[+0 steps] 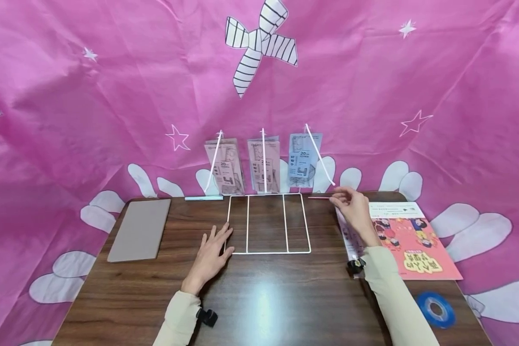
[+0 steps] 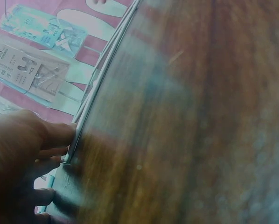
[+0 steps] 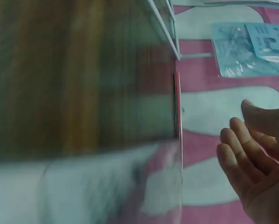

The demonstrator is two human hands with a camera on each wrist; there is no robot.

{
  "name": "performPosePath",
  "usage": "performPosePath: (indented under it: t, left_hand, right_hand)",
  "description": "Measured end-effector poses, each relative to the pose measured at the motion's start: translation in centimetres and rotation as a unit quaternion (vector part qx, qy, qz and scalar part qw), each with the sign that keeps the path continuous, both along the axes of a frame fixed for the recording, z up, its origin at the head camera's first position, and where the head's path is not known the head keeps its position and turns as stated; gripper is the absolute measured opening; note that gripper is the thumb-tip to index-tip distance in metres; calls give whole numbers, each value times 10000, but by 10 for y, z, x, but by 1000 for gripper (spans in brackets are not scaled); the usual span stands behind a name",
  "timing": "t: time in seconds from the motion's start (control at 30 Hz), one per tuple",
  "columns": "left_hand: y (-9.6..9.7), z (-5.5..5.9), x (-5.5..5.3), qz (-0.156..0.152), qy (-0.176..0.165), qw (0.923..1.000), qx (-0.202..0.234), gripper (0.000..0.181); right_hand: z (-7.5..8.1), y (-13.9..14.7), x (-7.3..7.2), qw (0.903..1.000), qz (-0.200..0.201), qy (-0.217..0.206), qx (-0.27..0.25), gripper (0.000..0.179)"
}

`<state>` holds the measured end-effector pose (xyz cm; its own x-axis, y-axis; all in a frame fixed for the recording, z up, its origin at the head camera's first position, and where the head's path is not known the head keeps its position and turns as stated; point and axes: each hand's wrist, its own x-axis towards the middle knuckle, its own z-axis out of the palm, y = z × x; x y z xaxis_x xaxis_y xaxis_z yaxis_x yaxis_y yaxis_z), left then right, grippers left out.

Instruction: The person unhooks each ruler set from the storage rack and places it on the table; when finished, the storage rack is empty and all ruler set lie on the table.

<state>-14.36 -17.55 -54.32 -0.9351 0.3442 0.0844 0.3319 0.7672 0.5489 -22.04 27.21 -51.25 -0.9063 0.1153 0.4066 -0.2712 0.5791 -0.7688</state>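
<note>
A white wire frame sits on the brown table, with two crosswires. Straight fingers of my left hand rest at its left side; the left wrist view shows the fingertips at the wire. My right hand is raised at the table's back right, fingers loosely bent and holding nothing, close to the lower end of a slanting white rod. Behind the frame hang two pinkish packets, a left packet and a middle packet, plus a blue packet, each with a white rod in front.
A grey board lies at the left. On the right are a red picture book and a roll of blue tape. A light blue stick and a thin pink stick lie along the back edge, before a pink cloth.
</note>
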Motion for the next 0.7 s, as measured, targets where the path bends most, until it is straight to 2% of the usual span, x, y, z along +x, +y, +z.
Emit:
performPosePath:
  t: [0.2, 0.33, 0.47, 0.57, 0.7]
  left_hand:
    - [0, -1, 0, 14, -36, 10000, -14, 57]
    - [0, -2, 0, 26, -37, 10000, 19, 56]
    - [0, -2, 0, 11, -69, 10000, 49, 57]
    - [0, -2, 0, 8, -79, 9999, 65, 57]
    - [-1, -2, -1, 30, -77, 9999, 78, 57]
  right_hand:
    - [4, -27, -31, 9961, 408, -14, -778, 37]
    - [10, -41, -45, 9932, 503, 9, -1050, 43]
    - [19, -54, -53, 9929, 410, -195, -1098, 45]
    - [25, -60, -56, 9949, 268, -327, -916, 38]
    - [32, -65, -59, 9967, 160, -304, -729, 28]
